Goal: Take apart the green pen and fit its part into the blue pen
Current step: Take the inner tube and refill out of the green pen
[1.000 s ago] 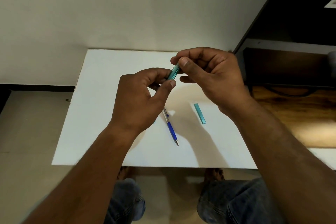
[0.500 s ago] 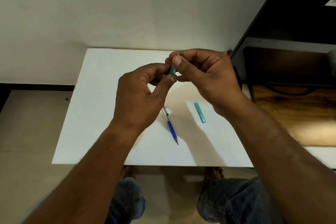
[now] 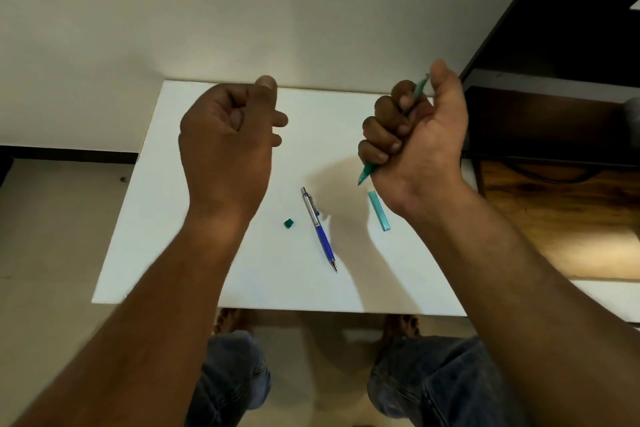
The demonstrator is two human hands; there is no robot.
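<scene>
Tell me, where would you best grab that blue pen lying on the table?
Around its middle, where silver barrel meets blue sleeve, coming from above. The blue pen lies flat on the white table, long and thin, with bare space on both long sides.

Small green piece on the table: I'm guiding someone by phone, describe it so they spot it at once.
On the white table, find the blue pen near the middle. Just left of its silver half, not touching, sits the small dark green piece. It is stubby and blocky, unlike the long pale green tube right of the pen.
</scene>
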